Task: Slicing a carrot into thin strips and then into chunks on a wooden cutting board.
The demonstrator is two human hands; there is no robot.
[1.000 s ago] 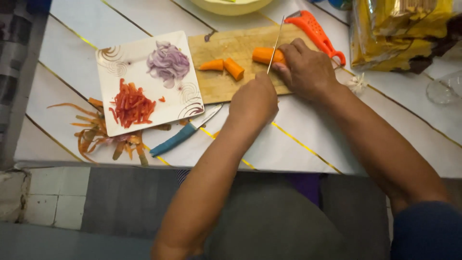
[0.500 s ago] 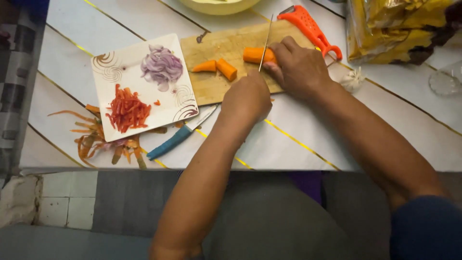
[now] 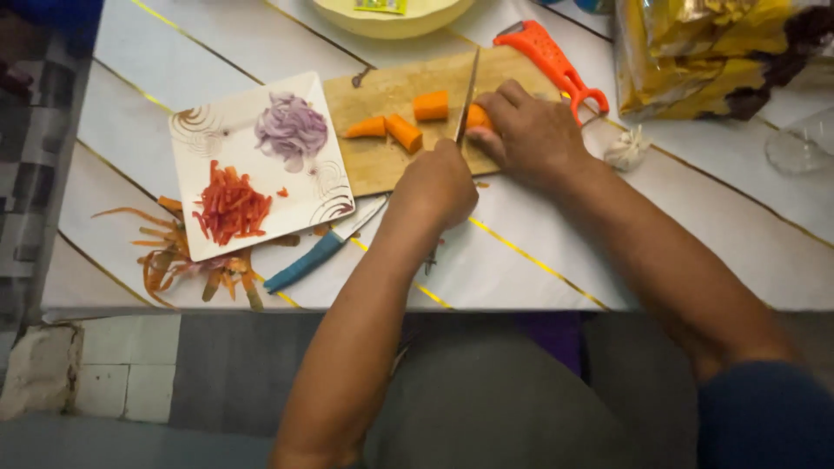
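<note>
Far to the left of both hands sits a white square plate [image 3: 208, 148] with red pepper strips [image 3: 230, 208] and purple onion slices [image 3: 291, 130] on it, with orange peels [image 3: 174, 260] just below it and a blue-handled peeler [image 3: 308, 260] beside the left wrist. The left hand [image 3: 434, 187] is curled tight around the handle of a knife [image 3: 467, 95], whose blade stands up on the wooden cutting board [image 3: 391, 165], with cut carrot pieces [image 3: 404, 130] lying just left of the blade. The right hand [image 3: 530, 130] is bent over a carrot chunk [image 3: 478, 117] and pins it to the board right beside the blade, and an orange tool [image 3: 552, 61] lies just past its fingers.
</note>
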